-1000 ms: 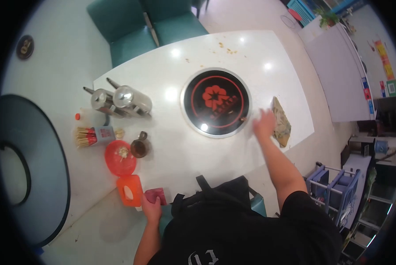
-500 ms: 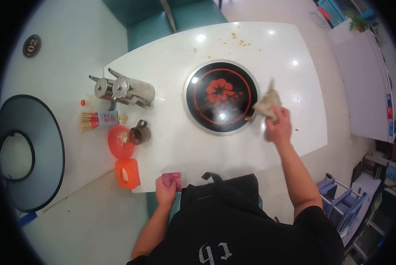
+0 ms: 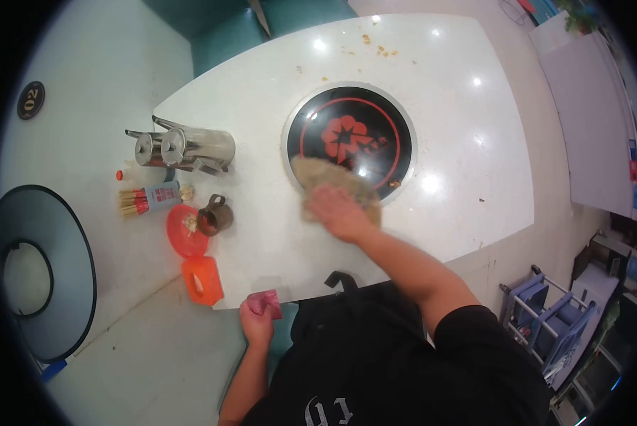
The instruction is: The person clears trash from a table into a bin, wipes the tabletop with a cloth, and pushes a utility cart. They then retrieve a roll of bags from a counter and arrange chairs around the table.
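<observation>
Tan, crumpled cloth (image 3: 330,179) is spread flat on the white table (image 3: 474,177), lying across the near-left rim of the round black cooktop (image 3: 352,140), so that part of it is on the glass and part on the tabletop. It is pressed from above by the right hand (image 3: 338,211), whose palm is laid flat with the fingers loosely spread rather than closed around anything; the cloth lies under and just beyond the fingertips, towards the far side. Its long axis runs from far-left to near-right, roughly along the rim. This hand is far nearer the cloth than the other.

A small dark red item (image 3: 266,303) is gripped in the closed left hand (image 3: 257,319) at the near edge of the table, well apart from the cloth; what the item is cannot be told.

A red flower emblem and ring are printed on the cooktop; the lettering under it cannot be read. On the left wall a round dark plaque (image 3: 30,100) is marked "02". Food crumbs (image 3: 381,50) are scattered at the far edge.
</observation>
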Motion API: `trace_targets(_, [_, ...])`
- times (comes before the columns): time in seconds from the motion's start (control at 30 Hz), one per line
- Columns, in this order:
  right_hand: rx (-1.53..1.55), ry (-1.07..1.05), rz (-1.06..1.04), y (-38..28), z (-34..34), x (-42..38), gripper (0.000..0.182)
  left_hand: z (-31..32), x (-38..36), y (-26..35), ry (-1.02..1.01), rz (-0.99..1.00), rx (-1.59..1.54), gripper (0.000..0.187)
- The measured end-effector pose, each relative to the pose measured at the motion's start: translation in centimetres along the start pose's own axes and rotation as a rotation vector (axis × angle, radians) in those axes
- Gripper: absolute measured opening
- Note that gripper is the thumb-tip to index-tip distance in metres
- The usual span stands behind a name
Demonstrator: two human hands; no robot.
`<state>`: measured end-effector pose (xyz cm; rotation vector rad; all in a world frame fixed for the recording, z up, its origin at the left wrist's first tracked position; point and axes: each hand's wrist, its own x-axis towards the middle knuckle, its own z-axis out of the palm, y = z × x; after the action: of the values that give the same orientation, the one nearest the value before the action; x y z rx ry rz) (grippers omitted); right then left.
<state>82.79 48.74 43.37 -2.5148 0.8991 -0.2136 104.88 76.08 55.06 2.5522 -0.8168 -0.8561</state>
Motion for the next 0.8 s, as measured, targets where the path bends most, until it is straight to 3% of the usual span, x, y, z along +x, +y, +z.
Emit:
trace_targets(0.17, [-0.180,0.242,0.313,11.4,-5.0,-4.3,0.060,0.8,0.4,1.8,0.010,0.061,0.010,0.034])
trace_targets(0.4, [-0.357,0.435,0.584,26.2,-11.4,-8.2,0.045,1.2,0.4,1.5,-0.019,0.061,0.052,0.035])
trace_targets(0.47, [-0.128,0.544,0.712,28.7,-13.2,-8.3,0.043,1.5,0.6,0.7,-0.018,0.067,0.056,0.035])
trace_targets(0.5, [-0.135,0.552,0.704,27.7,-14.3,-7.4,0.043,1.7,0.9,-0.2,-0.027,0.050,0.079,0.036])
trace_targets(0.57, [0.167,0.623,0.895,22.7,-16.8,-5.4,0.040,1.9,1.0,-0.2,-0.031,0.032,0.094,0.037])
trace_targets(0.6, [0.030,0.688,0.633,21.9,-15.2,-5.1,0.042,1.8,1.0,0.4,-0.045,0.032,0.104,0.038])
trace_targets(0.63, [0.270,0.438,0.701,20.2,-14.6,-4.1,0.043,1.8,1.2,1.0,-0.059,0.032,0.115,0.040])
trace_targets(0.67, [0.027,0.482,0.448,16.9,-12.8,-3.2,0.045,2.0,1.4,1.5,-0.053,0.032,0.109,0.040])
trace_targets(0.7, [0.049,0.469,0.341,13.8,-9.7,-2.5,0.048,2.1,1.7,1.9,-0.063,0.031,0.095,0.041])
trace_targets(0.73, [0.097,0.371,0.186,11.4,-6.5,-2.1,0.052,2.2,2.1,2.2,-0.072,0.031,0.081,0.042])
trace_targets(0.8, [0.173,0.012,-0.124,6.5,-6.3,0.4,0.064,2.1,2.9,3.0,-0.069,0.016,0.091,0.042])
